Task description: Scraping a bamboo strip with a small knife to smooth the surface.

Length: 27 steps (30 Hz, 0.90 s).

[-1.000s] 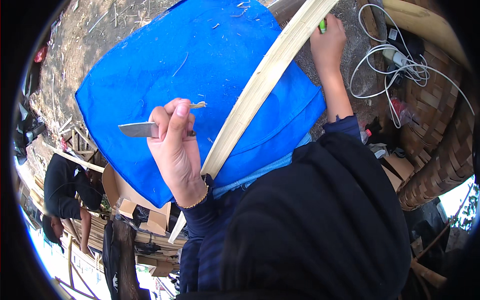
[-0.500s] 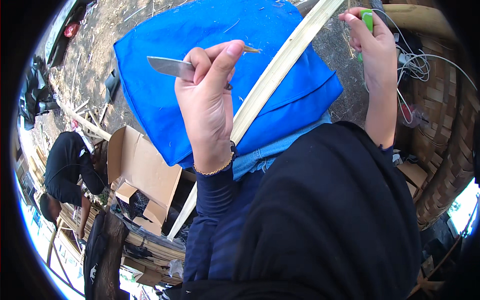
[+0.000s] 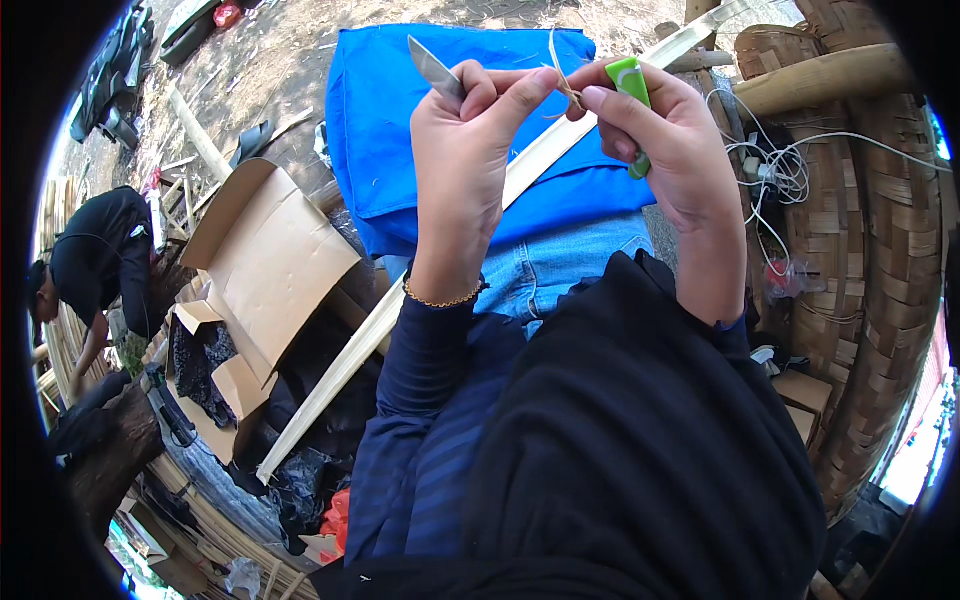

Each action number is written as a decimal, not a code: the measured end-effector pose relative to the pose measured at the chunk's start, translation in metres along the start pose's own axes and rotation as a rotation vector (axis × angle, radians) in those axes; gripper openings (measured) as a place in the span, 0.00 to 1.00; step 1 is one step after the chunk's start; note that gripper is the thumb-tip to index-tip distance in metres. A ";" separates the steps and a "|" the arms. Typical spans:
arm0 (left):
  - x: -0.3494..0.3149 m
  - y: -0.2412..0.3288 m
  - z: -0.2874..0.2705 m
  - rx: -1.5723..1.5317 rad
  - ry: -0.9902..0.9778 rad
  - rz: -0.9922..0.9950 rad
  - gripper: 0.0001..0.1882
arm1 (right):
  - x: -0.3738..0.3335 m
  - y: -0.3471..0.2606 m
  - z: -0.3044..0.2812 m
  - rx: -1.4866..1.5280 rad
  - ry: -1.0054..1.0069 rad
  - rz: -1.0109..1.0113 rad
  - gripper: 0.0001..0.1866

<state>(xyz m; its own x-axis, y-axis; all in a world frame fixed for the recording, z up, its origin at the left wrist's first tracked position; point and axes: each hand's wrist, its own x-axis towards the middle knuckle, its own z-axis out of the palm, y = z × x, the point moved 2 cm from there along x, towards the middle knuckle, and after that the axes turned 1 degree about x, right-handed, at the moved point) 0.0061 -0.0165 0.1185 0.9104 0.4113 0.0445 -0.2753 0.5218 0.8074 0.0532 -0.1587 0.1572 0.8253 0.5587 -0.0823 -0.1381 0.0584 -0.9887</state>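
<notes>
The thin sliver sits at my fingertips, over the far right part of the blue cloth, its long axis running mostly away from me, toward the far edge. It lies right of my left hand and left of my right hand, neither clearly nearer. My left grip pinches it and clasps a knife; my right grip holds a green handle, fingertips seemingly on the sliver too. Below, a pale strip crosses the cloth diagonally. Half a second ago, my right hand was well apart; now both meet.
</notes>
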 end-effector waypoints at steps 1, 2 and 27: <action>-0.006 0.001 0.000 -0.023 -0.005 0.019 0.23 | -0.005 -0.002 0.003 -0.006 0.005 -0.013 0.09; -0.012 0.004 0.001 -0.033 0.002 0.040 0.23 | -0.010 -0.004 0.006 -0.011 0.006 -0.029 0.09; -0.009 0.004 -0.024 -0.158 0.123 -0.034 0.22 | 0.022 0.004 0.033 -0.178 -0.129 -0.073 0.06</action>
<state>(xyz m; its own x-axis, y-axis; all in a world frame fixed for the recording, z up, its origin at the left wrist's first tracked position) -0.0107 -0.0001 0.1072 0.8781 0.4746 -0.0611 -0.2990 0.6439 0.7043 0.0531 -0.1187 0.1551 0.7513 0.6600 -0.0044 0.0277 -0.0383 -0.9989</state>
